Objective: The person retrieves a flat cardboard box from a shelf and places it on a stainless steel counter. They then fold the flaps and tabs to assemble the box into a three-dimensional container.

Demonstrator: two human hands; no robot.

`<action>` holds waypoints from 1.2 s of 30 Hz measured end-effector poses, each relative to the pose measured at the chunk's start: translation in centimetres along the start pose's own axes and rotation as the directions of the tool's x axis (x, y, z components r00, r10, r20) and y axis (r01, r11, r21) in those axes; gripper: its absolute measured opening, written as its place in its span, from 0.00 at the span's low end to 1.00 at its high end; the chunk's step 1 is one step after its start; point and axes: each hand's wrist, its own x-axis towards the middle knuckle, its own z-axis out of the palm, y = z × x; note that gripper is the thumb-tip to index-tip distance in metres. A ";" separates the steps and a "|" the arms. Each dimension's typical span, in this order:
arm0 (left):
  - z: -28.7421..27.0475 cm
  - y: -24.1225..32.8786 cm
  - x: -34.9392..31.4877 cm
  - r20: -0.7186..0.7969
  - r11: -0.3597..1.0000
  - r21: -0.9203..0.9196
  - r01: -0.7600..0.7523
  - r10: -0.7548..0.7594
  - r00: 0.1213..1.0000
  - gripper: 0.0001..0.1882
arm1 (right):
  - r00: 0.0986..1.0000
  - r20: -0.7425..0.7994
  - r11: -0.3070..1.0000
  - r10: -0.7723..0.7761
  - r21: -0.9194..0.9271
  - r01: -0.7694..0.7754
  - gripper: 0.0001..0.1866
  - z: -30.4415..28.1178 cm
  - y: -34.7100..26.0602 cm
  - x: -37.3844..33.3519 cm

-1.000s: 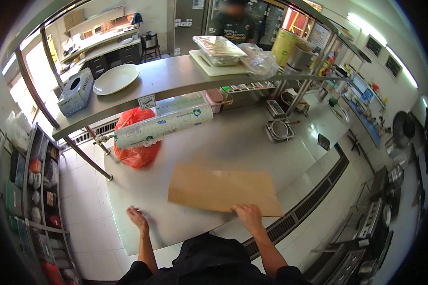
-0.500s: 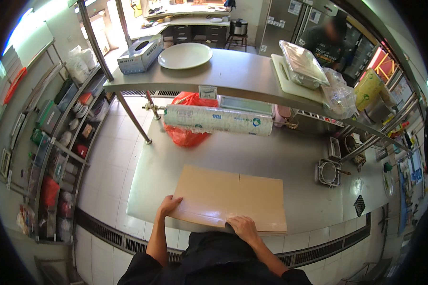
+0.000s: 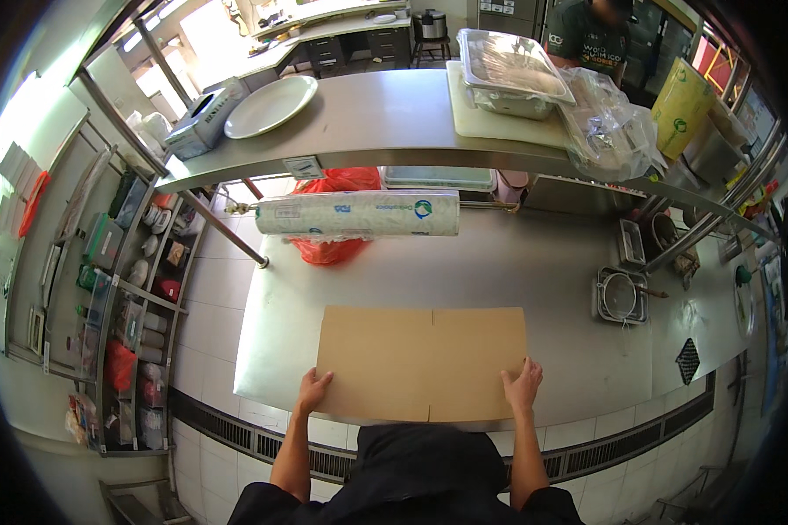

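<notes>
A flat brown cardboard sheet (image 3: 420, 363) lies on the steel table close to my body. It has a short slit in the middle of its far edge and another in its near edge. My left hand (image 3: 313, 390) is closed on the sheet's left edge, with its thumb at the border. At the right edge my right hand (image 3: 523, 385) grips the sheet, thumb on top and fingers along the side. What lies under the cardboard is hidden.
Beyond the sheet, a roll of plastic film (image 3: 359, 213) hangs under the raised steel shelf (image 3: 385, 105). Behind it is a red plastic bag (image 3: 328, 251). A strainer (image 3: 620, 296) sits in a metal container at the right. Another person (image 3: 587, 44) stands behind the shelf.
My right hand has moved from the sheet's near edge to its right edge. The sheet now lies squarer to me, and the glossy surface seen before now looks matte.
</notes>
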 end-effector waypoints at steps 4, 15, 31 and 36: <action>-0.1 0.0 0.5 -0.032 0.999 0.047 0.023 -0.022 0.999 0.23 | 0.994 0.046 0.994 0.104 -0.033 -0.102 0.43 -0.2 -1.0 1.0; 0.0 0.7 0.4 0.010 0.984 -0.128 0.128 -0.128 0.992 0.17 | 0.892 0.225 0.863 0.392 0.247 -0.441 0.43 -1.9 -0.2 4.3; -0.7 0.2 1.6 -0.003 0.962 -0.161 0.222 -0.225 0.974 0.19 | 0.876 0.213 0.830 0.434 0.285 -0.480 0.41 -0.5 0.9 4.6; -0.3 1.7 1.0 0.032 0.957 -0.209 0.202 -0.200 0.979 0.20 | 0.877 0.221 0.837 0.427 0.272 -0.476 0.43 0.0 1.6 4.7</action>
